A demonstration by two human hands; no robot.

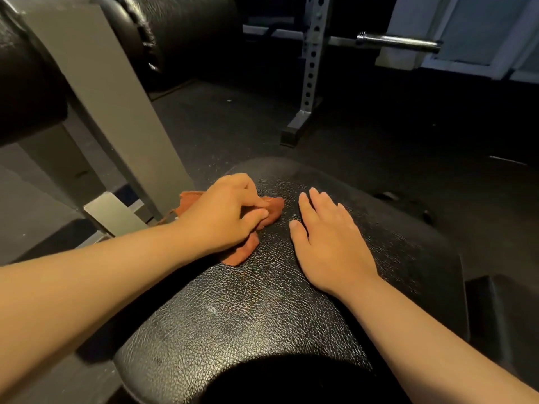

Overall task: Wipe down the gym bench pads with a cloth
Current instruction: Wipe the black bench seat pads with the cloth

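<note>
My left hand (221,211) gripped the orange cloth (243,252) on the black bench pad (262,316); right hand (329,243) lay flat just beside it.

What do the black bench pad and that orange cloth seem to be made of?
The bench pad looks like vinyl or faux leather: black, with a pebbled grain that glints in the light. The cloth seems a soft, matte fabric, orange-brown, crumpled, with a loose thread at its edge; exact fibre unclear.

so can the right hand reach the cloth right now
Probably yes: the right hand lies flat on the bench pad beside the cloth, only bare pad between them, though the left hand grips and covers most of it.
</note>
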